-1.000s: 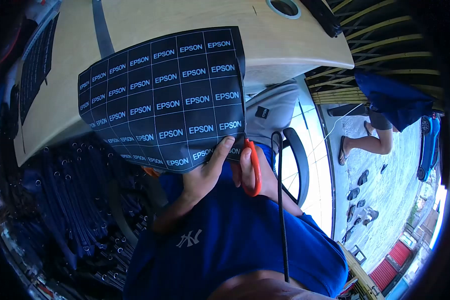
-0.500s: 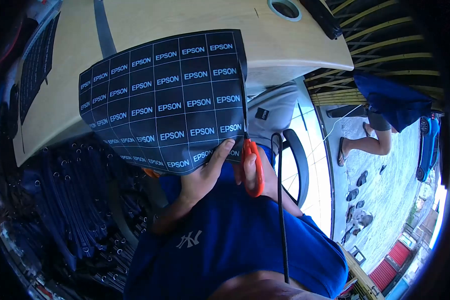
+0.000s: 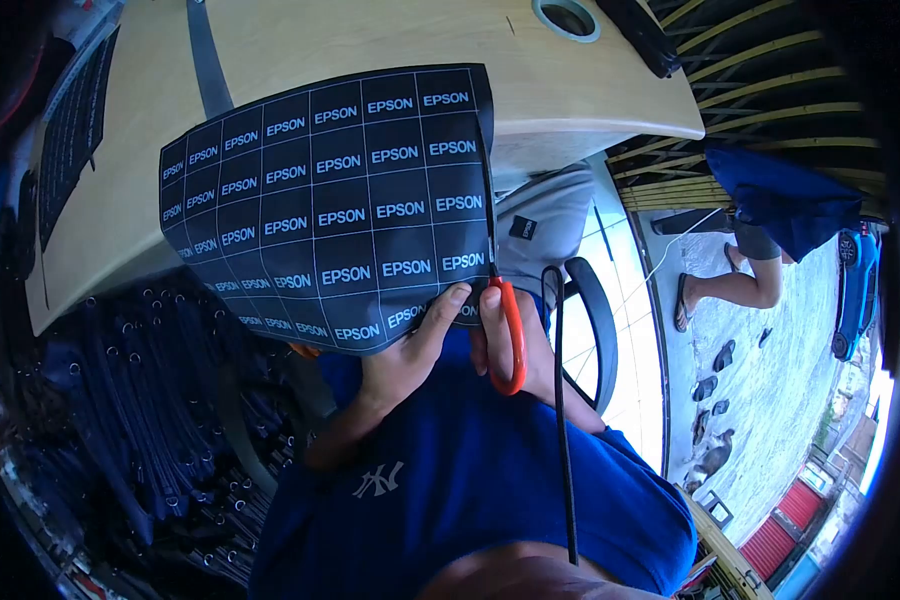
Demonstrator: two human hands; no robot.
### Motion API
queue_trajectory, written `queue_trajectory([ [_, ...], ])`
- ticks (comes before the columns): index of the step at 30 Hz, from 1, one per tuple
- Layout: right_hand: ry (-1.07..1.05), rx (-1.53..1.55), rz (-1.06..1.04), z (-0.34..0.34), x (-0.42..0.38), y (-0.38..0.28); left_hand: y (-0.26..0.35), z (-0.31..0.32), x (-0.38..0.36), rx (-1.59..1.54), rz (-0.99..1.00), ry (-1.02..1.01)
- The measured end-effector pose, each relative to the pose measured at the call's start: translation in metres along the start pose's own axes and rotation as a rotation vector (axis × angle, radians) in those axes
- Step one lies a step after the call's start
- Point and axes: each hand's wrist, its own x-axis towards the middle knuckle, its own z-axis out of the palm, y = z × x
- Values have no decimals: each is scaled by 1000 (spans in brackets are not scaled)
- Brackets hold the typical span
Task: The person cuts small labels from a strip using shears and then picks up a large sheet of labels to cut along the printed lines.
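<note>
A dark sheet (image 3: 315,190) printed with rows of "EPSON" in a white grid is held above my lap at the table edge. My left hand (image 3: 402,358) grips its near edge, thumb on top and fingers hidden beneath. In my right hand (image 3: 505,345) is a pair of scissors (image 3: 515,345) with orange-red handles. Their dark blades lie along the sheet's right edge, pointing away from me. My right thumb rests beside the handle, close to the left thumb.
The wooden table (image 3: 350,40) has a roll of tape (image 3: 567,18) and a grey strap (image 3: 207,65) on it. Many dark straps with metal rings (image 3: 140,390) hang at left. A grey cloth (image 3: 550,215) drapes over a chair. Someone's bare leg (image 3: 735,290) shows outside at right.
The orange handle has swung slightly to the right and my right thumb has shifted up. The sheet has dropped by a small amount. My left hand keeps its grip.
</note>
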Motion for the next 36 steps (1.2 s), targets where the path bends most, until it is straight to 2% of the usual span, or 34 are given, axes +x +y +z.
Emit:
queue_trajectory([
  [7, -9, -37, -48, -2, 2, 5, 4, 2, 1, -6, 30, 41],
  [9, -11, -100, -205, -1, 4, 12, 4, 2, 1, -5, 25, 41],
  [10, -10, -101, -206, -1, 3, 15, 5, 2, 0, -4, 17, 43],
  [12, 5, 88, -212, -1, 1, 20, 4, 2, -2, 0, 22, 24],
  [13, 6, 88, -214, -2, 0, 17, 4, 1, -4, 4, 23, 8],
  [15, 13, 160, -84, -3, -1, 10, 5, -1, -5, 20, 29, -59],
  [19, 44, 60, -146, -3, 1, 14, 1, -2, -10, 4, 14, -73],
  [24, 60, 92, -9, -1, 1, 4, 4, -2, -9, 39, 29, -89],
  [27, 9, 119, -32, -3, 3, 7, 5, -3, -9, 111, 47, -99],
  [34, 51, 121, -3, -1, 2, 2, 1, -1, -11, 102, 42, -47],
  [36, 13, 100, -77, -2, 2, 5, 1, -2, -11, 88, 36, -40],
])
